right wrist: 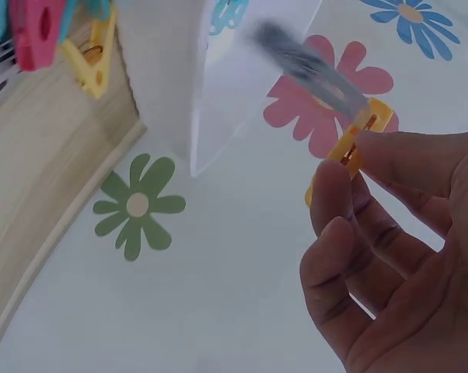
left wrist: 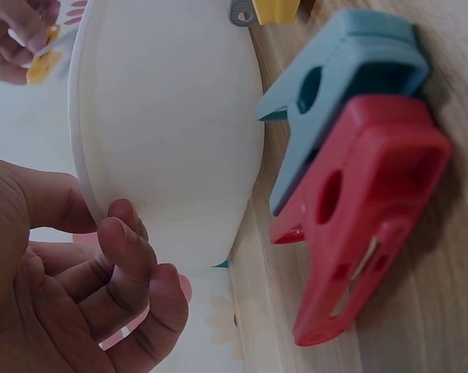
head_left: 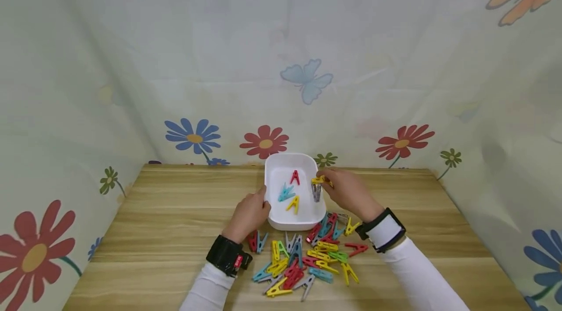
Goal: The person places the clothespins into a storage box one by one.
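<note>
My left hand (head_left: 248,213) pinches the left rim of a white plastic tub (head_left: 281,223), thumb and curled fingers at its edge in the left wrist view. Over the tub's right side, my right hand (head_left: 349,193) pinches a yellow clothespin (right wrist: 378,114) between thumb and fingers. A grey clothespin (head_left: 316,192) shows just below the yellow one, blurred in the right wrist view and overlapping its end there. Inside the tub lie a red clothespin (head_left: 295,177), light blue clothespins (head_left: 286,193) and a yellow one (head_left: 293,204).
A loose pile of red, yellow, blue, green and grey clothespins (head_left: 295,272) covers the wooden table (head_left: 175,252) in front of the tub. By the left wrist lie a red clothespin (left wrist: 366,210) and a blue one (left wrist: 335,85). A flowered cloth wall (head_left: 228,81) stands behind.
</note>
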Available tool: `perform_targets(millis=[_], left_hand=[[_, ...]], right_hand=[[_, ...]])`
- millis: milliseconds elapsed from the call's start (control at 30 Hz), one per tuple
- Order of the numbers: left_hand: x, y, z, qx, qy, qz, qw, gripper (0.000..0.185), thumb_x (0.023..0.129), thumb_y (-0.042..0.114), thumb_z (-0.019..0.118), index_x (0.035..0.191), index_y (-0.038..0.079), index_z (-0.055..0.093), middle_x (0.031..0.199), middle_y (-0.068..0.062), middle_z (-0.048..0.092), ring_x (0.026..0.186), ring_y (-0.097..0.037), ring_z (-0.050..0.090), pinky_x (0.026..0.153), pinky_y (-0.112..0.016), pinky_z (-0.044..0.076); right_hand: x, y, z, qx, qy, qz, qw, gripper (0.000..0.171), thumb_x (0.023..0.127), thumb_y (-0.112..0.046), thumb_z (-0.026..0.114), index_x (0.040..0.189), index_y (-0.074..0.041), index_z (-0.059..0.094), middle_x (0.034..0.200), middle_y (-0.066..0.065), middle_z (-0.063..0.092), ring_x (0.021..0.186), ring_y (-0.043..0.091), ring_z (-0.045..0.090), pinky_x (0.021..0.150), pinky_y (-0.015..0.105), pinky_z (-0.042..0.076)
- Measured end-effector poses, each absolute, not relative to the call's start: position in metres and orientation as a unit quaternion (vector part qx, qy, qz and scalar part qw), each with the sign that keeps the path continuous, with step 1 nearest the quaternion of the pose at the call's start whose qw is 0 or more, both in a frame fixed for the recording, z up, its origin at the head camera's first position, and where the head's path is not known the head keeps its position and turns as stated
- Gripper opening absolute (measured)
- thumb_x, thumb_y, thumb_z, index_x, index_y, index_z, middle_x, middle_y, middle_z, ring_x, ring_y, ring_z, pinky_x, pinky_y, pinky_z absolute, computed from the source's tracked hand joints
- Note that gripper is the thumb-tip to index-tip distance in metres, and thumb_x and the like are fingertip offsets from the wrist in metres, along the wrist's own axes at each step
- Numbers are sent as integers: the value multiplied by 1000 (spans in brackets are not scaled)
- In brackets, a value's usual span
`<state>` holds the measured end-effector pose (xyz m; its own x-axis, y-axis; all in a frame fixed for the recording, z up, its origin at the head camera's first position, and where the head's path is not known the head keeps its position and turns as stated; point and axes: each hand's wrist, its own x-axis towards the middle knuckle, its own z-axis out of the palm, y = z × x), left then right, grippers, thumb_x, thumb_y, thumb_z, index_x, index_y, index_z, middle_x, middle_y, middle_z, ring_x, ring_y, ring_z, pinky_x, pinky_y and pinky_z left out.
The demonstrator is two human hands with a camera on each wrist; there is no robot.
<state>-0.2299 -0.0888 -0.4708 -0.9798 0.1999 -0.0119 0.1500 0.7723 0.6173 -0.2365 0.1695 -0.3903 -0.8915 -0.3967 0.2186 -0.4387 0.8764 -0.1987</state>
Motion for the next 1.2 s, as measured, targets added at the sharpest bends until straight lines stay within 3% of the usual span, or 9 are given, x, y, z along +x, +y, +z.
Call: perform_targets(millis=[433, 733, 967, 1200], left_hand=[[-229, -87, -473, 100, 938, 330, 37, 56, 100, 19, 52, 149, -2, 37, 71, -5, 54, 53, -17, 51, 48, -27, 41], [-229, -88, -476, 106, 938, 330, 27, 56, 99, 19, 53, 148, -3, 39, 75, -7, 57, 53, -17, 50, 48, -28, 40], [-229, -88, -476, 100, 940, 325, 28, 56, 99, 19, 54, 149, -2, 38, 89, -11, 62, 55, -17, 51, 49, -27, 40], [-230, -88, -475, 93, 941, 322, 36, 57, 99, 20, 53, 150, 0, 37, 85, -10, 59, 56, -18, 51, 50, -28, 40]], right_hand=[[-262, 130, -389, 230, -964, 121, 45, 26, 93, -17, 66, 118, -10, 68, 99, 7, 71, 81, 20, 62, 74, 35, 55], [-277, 126, -405, 214, -971, 108, -15, 46, 92, -27, 68, 134, -9, 59, 132, 14, 62, 112, 33, 64, 94, 49, 52], [-259, 143, -394, 216, -969, 124, -2, 58, 92, -29, 67, 144, -9, 48, 152, 21, 40, 130, 42, 51, 101, 58, 45], [-218, 176, -389, 230, -964, 129, 42, 64, 89, -30, 72, 144, -7, 48, 147, 21, 46, 128, 41, 53, 98, 55, 48]])
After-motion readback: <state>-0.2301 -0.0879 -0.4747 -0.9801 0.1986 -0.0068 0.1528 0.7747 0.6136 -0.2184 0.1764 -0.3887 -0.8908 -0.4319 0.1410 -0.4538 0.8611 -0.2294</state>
